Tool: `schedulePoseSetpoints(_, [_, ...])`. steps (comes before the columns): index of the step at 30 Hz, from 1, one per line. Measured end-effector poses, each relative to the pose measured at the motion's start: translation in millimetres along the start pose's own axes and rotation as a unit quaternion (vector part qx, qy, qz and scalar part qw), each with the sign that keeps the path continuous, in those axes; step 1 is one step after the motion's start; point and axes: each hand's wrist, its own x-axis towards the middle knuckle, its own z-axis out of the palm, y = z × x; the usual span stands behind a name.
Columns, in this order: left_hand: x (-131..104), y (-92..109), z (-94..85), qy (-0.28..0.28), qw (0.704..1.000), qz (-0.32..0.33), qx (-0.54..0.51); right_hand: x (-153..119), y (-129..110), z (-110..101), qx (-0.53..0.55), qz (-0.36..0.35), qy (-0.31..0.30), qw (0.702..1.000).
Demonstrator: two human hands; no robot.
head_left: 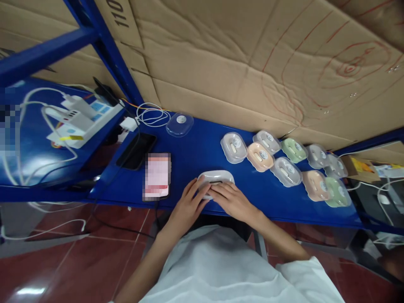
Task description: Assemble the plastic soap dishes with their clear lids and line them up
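Note:
A pale grey dish [217, 174] lies on the blue table [192, 151] close to its front edge, right before my body. My left hand [189, 204] rests at the dish's left side, its fingers reaching over the near rim. From the right, my right hand [232, 200] lies over the dish with its fingers stretched across the middle. A dark slot-like mark shows between my fingertips. Both hands touch the dish, and their fingers are slightly spread. The near part of the dish is hidden under them.
Several lidded dishes in grey, peach [260, 157] and green [294, 150] stand at the right. A clear lid [179, 124] lies at the back. To my left are a lit phone [157, 176], a dark phone [136, 150], cables and a power strip [91, 122]. Cardboard [221, 63] lines the back.

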Motion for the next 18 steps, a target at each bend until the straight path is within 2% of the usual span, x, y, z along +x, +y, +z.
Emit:
schedulePoseSetpoints(6, [-2, 1, 0.4, 0.008, 0.998, 0.013, 0.062, -16, 1, 19, -0.027, 0.045, 0.040, 0.998])
schedulePoseSetpoints(9, [-6, 5, 2.9, 0.003, 0.999, 0.004, 0.036, -24, 5, 8, 0.005, 0.038, 0.017, 0.999])
schedulePoseSetpoints(11, [-7, 6, 3.2, 0.003, 1.000, -0.004, 0.023, -11, 16, -5, 0.049, 0.035, 0.009, 0.998])
schedulePoseSetpoints(12, [-7, 7, 2.7, 0.002, 1.000, -0.008, 0.020, 3, 24, -11, 0.070, 0.040, 0.016, 0.997])
schedulePoseSetpoints(14, [-6, 7, 0.8, -0.004, 1.000, -0.008, 0.013, 50, 44, -16, 0.092, 0.058, 0.040, 0.993])
schedulePoseSetpoints(16, [-6, 8, -1.3, -0.009, 1.000, -0.006, 0.006, 114, 64, -10, 0.091, 0.050, 0.041, 0.994])
schedulePoseSetpoints(18, [-7, 10, -2.8, -0.006, 1.000, -0.007, -0.003, 180, 76, 6, 0.083, 0.035, 0.013, 0.996])
